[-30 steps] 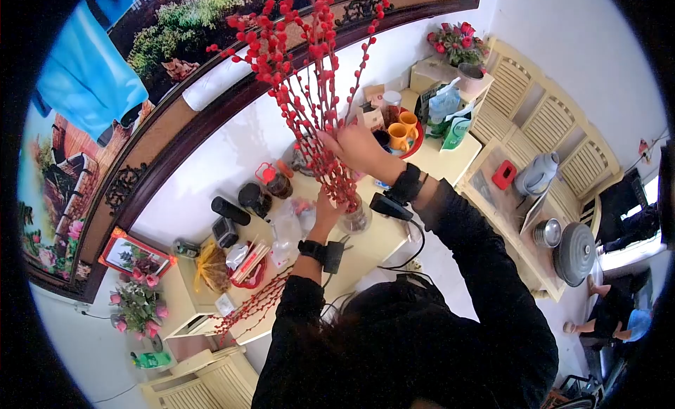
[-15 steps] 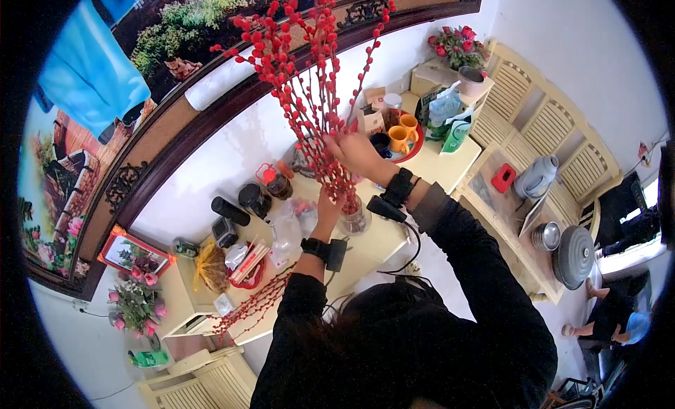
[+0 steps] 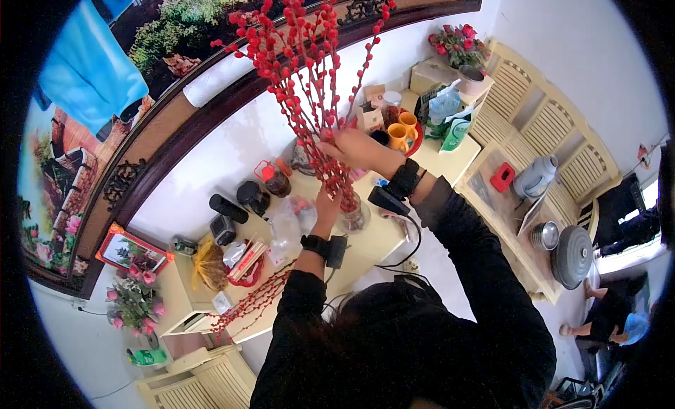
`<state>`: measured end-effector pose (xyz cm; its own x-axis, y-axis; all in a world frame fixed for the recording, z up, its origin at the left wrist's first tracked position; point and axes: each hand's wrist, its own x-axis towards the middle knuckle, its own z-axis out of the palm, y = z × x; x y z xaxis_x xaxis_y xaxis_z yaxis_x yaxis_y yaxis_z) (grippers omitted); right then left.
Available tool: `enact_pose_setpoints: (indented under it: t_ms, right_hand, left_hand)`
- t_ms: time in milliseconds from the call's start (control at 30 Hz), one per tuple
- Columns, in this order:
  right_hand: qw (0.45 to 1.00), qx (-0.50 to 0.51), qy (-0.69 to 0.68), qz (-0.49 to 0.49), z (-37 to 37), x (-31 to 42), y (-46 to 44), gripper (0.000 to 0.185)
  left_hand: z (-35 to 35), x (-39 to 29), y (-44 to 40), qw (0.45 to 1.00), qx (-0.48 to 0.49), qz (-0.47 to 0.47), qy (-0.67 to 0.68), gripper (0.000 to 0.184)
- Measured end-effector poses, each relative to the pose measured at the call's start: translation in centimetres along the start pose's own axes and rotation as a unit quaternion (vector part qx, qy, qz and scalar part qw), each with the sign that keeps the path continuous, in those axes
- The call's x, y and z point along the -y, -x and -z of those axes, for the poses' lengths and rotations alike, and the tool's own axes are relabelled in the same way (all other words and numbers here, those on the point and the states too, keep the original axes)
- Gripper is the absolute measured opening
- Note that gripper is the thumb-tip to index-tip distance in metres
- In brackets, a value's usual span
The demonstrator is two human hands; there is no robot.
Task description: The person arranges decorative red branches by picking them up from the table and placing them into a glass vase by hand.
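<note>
A tall bunch of red berry branches (image 3: 309,92) stands upright with its stems in a clear glass vase (image 3: 356,218) on the cream table (image 3: 380,241). My left hand (image 3: 328,209) is closed around the lower stems, just above and left of the vase's mouth. Higher up, my right hand (image 3: 358,150) grips the stems from the right side, its fingertips partly hidden among them. More red berry branches (image 3: 256,300) lie at the table's front edge, left of my left sleeve.
Jars, a plastic bag (image 3: 284,229) and a red basket (image 3: 247,265) sit left of the vase. Orange mugs (image 3: 398,135) are on a tray behind my right hand. A side table (image 3: 517,251) holds a kettle (image 3: 536,175). A seated person (image 3: 606,317) is at far right.
My right hand has shifted slightly along the stems, and the berry tops have swayed a little. My left hand keeps its place low on the bunch.
</note>
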<state>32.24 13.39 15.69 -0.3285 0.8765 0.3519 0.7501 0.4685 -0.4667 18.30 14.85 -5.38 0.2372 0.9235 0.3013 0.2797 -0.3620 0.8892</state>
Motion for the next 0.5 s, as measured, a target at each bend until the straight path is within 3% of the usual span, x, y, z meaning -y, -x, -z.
enact_pose_setpoints:
  t_ms: [500]
  right_hand:
    - [0.995,-0.087,0.042,-0.032,-4.0,-2.2,0.7,0.025]
  left_hand:
    - [0.2,0.7,0.0,0.996,-0.013,0.009,-0.085,0.035]
